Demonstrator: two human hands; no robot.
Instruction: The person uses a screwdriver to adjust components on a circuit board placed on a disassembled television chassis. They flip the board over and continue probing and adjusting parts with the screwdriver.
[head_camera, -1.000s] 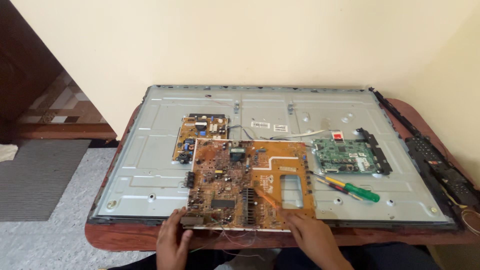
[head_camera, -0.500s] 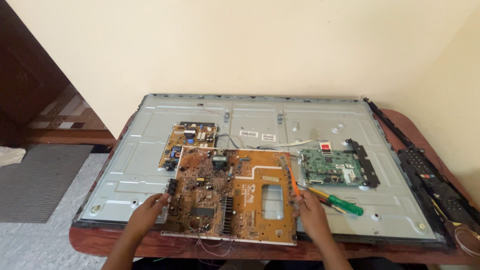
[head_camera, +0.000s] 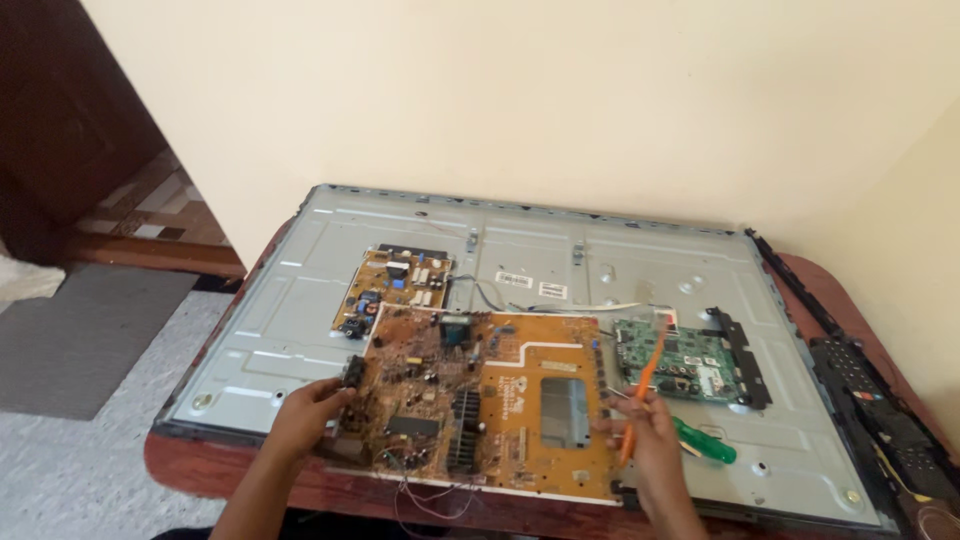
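Left hand (head_camera: 305, 420) grips the brown board (head_camera: 480, 400) at its left edge. Right hand (head_camera: 650, 440) holds an orange tool (head_camera: 645, 385), probably a screwdriver; a green screwdriver (head_camera: 705, 442) lies just right.

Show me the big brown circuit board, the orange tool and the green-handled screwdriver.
big brown circuit board (head_camera: 500, 400): head view, on its bare orange middle.
orange tool (head_camera: 648, 372): head view, on its shaft above the right hand (head_camera: 650, 450).
green-handled screwdriver (head_camera: 712, 447): head view, on the green handle.
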